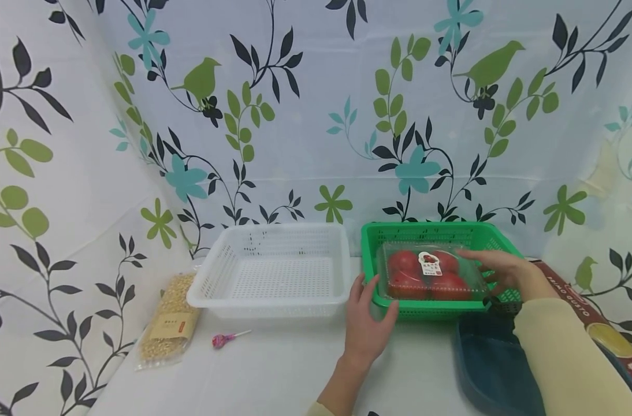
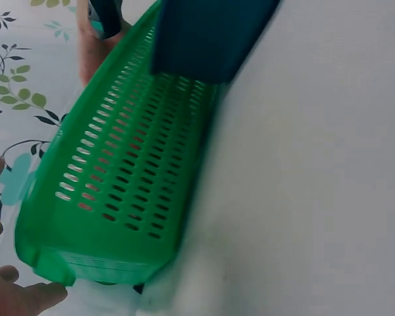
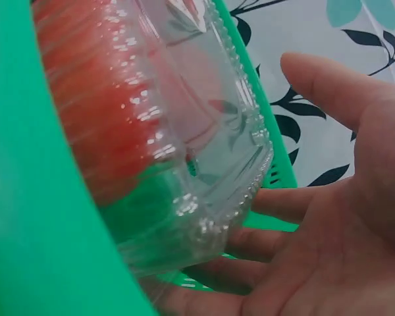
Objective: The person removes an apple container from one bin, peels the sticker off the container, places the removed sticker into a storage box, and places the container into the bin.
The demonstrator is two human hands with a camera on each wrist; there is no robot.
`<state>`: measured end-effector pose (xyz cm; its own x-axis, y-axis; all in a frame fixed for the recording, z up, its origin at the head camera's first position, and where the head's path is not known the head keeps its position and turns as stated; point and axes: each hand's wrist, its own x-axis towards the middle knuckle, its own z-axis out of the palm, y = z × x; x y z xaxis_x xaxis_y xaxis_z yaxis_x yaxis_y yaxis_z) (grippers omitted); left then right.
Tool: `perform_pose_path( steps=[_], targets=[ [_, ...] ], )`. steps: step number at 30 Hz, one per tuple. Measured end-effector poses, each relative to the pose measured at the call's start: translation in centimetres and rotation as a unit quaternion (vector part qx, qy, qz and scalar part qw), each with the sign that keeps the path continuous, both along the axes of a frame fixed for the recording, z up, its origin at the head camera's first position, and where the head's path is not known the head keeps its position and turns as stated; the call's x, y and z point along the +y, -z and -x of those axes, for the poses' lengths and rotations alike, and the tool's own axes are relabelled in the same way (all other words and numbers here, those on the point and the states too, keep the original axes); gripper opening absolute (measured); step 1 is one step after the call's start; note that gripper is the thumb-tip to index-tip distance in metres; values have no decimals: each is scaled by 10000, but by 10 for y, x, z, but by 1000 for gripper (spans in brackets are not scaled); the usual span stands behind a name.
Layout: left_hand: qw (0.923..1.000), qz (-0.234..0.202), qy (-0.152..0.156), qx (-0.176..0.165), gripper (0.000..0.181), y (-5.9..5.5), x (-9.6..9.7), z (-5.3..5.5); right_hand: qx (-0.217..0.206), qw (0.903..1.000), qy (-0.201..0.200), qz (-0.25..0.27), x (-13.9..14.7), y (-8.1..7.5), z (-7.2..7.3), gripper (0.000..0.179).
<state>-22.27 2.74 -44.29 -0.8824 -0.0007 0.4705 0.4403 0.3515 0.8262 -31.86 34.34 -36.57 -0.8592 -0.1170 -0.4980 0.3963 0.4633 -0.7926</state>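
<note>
the clear tomato pack (image 1: 431, 275) sat in the green basket (image 1: 394, 232) next to the white basket (image 1: 274, 271), with the right hand (image 1: 503, 271) loosely open against the pack's right edge and the left hand (image 1: 367, 323) open, fingers straight, at the green basket's front left corner.

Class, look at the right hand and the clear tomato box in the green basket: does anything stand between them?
Nothing visible does. The right hand lies open at the right end of the tomato box, above the green basket rim, fingers right beside the plastic edge.
</note>
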Motion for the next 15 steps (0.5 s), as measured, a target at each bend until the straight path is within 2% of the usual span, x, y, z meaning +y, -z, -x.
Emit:
perform_pose_path(
  steps=[6,15],
  targets=[
    [9989,-278,-229,298,47,11,8,2,-112,9997,128,196,4,9,-1,111],
    [9941,-1076,-53,148,44,25,12,4,-135,9994,213,217,7,18,-2,111]
  ],
)
